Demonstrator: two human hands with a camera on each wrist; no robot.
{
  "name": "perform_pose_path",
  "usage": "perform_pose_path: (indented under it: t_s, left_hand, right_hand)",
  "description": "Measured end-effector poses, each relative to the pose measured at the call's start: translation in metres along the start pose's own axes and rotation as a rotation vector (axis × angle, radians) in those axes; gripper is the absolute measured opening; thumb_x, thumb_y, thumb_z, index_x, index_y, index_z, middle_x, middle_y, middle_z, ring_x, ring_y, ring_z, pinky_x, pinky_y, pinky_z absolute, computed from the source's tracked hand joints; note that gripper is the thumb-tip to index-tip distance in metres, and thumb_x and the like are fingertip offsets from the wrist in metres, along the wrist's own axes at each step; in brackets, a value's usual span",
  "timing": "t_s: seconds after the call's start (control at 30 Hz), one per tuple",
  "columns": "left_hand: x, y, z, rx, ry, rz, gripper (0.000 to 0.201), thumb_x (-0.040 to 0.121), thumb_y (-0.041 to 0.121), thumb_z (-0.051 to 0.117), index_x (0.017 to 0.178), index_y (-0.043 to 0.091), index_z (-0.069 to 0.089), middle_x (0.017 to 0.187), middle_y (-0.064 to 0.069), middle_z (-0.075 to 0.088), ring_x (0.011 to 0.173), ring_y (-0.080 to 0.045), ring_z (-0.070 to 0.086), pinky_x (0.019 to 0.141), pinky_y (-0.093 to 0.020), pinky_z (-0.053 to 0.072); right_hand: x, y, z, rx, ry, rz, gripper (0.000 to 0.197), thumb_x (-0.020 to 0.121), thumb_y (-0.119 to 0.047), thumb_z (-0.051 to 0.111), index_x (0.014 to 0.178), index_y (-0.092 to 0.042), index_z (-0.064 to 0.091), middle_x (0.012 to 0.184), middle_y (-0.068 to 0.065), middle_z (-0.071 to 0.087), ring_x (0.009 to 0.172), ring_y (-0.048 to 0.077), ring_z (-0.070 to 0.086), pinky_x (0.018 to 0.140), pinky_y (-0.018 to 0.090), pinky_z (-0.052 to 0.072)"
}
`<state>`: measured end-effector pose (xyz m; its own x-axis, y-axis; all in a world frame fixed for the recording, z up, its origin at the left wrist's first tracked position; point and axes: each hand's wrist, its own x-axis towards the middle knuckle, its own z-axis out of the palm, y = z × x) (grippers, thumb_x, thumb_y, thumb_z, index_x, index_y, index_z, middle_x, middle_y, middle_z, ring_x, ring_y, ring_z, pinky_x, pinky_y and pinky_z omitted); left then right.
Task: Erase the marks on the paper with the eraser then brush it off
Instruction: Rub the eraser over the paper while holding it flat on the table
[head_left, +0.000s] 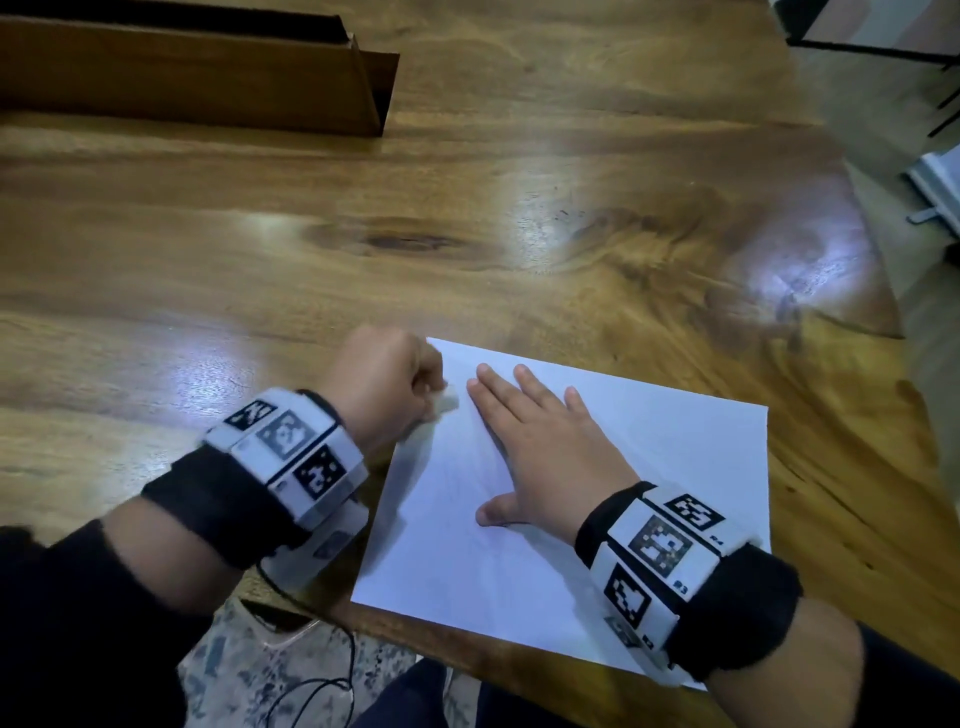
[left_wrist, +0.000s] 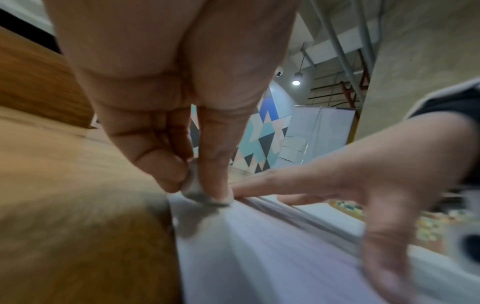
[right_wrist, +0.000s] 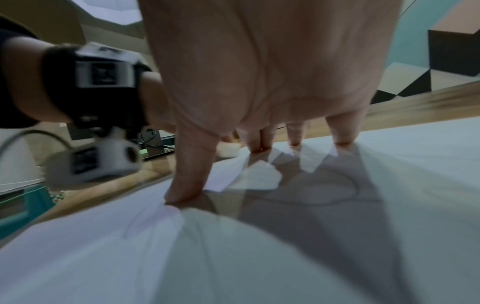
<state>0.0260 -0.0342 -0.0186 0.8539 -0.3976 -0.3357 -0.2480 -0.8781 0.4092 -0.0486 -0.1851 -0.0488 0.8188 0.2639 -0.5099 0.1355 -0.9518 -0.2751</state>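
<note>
A white sheet of paper (head_left: 649, 499) lies near the front edge of the wooden table (head_left: 467, 234). Faint pencil marks (right_wrist: 324, 193) show on it in the right wrist view. My left hand (head_left: 384, 384) pinches a small white eraser (head_left: 444, 402) between thumb and fingers at the sheet's far left edge; the eraser (left_wrist: 197, 191) touches the paper (left_wrist: 272, 257) there. My right hand (head_left: 550, 447) lies flat on the sheet with straight, spread fingers (right_wrist: 342, 131), holding it down just right of the eraser (right_wrist: 228, 150).
A long wooden box (head_left: 197, 73) stands at the table's far left. The table's right edge runs beside the sheet, with floor and a white object (head_left: 935, 182) beyond. A black cable (head_left: 311, 675) hangs below the front edge.
</note>
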Motion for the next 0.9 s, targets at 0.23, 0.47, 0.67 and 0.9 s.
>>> perform_pose_path:
  t_s: [0.23,0.47,0.67,0.9]
  left_hand:
    - [0.004,-0.003,0.004,-0.061,0.016,-0.030,0.014,0.071,0.017,0.073,0.085,0.014,0.072,0.085,-0.002,0.072,0.076,-0.011,0.057,0.066,-0.013,0.036]
    - [-0.020,-0.007,0.006,-0.008,-0.194,0.024,0.014,0.068,0.029,0.075,0.064,0.018,0.068,0.069,0.006,0.066,0.066,-0.010,0.056,0.051,-0.010,0.033]
    - [-0.004,-0.004,0.004,0.004,0.056,0.029,0.010,0.075,0.018,0.068,0.082,0.011,0.070,0.078,-0.004,0.070,0.080,-0.022,0.061,0.064,-0.019,0.037]
    - [-0.009,-0.009,0.002,-0.021,-0.036,0.021,0.013,0.071,0.024,0.073,0.082,0.017,0.072,0.059,0.009,0.057,0.054,-0.003,0.051,0.048,-0.009,0.033]
  right_hand:
    - [-0.001,-0.001,0.000,0.011,0.002,0.006,0.112,0.077,-0.053,0.067,0.148,-0.029,-0.017,0.154,-0.017,-0.025,0.143,0.012,-0.021,0.118,0.045,-0.006]
    - [-0.001,-0.002,0.000,0.037,-0.006,0.018,0.114,0.076,-0.051,0.069,0.149,-0.030,-0.015,0.154,-0.019,-0.024,0.143,0.010,-0.022,0.118,0.046,-0.006]
    - [-0.001,-0.002,-0.001,0.039,-0.016,0.017,0.114,0.076,-0.052,0.069,0.149,-0.030,-0.016,0.154,-0.019,-0.024,0.143,0.011,-0.022,0.118,0.045,-0.007]
    - [-0.001,-0.001,-0.001,0.041,-0.014,0.017,0.114,0.076,-0.053,0.069,0.149,-0.030,-0.016,0.154,-0.019,-0.024,0.143,0.010,-0.022,0.118,0.045,-0.007]
